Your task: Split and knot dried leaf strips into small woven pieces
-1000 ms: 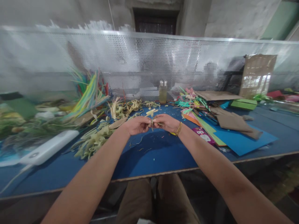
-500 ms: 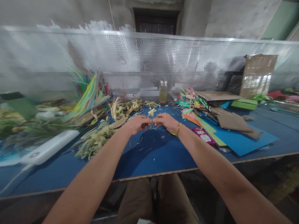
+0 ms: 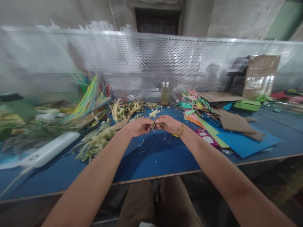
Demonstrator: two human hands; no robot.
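Both hands meet over the middle of the blue table (image 3: 161, 157), pinching a small bundle of dried plant strips (image 3: 153, 125) between them. My left hand (image 3: 140, 126) grips the bundle from the left with its fingertips. From the other side, my right hand (image 3: 169, 124), with a gold bracelet at the wrist, closes on the same strips. Thin ends of the bundle poke out below the fingers. Just beyond the hands lie pale cut strips (image 3: 154, 113). A heap of dried leaf strips (image 3: 98, 143) spreads beside my left forearm.
A glass bottle (image 3: 165, 94) stands at the back, before a perforated metal panel (image 3: 142, 63). Coloured strips (image 3: 87, 97) and a white power bank-like device (image 3: 50, 149) lie left. On the right are a purple packet (image 3: 205, 137), blue sheets (image 3: 246, 143) and brown cardboard (image 3: 236, 121).
The fingers have shifted slightly around the strip bundle, and more of it shows between the hands. Both hands stay in nearly the same place.
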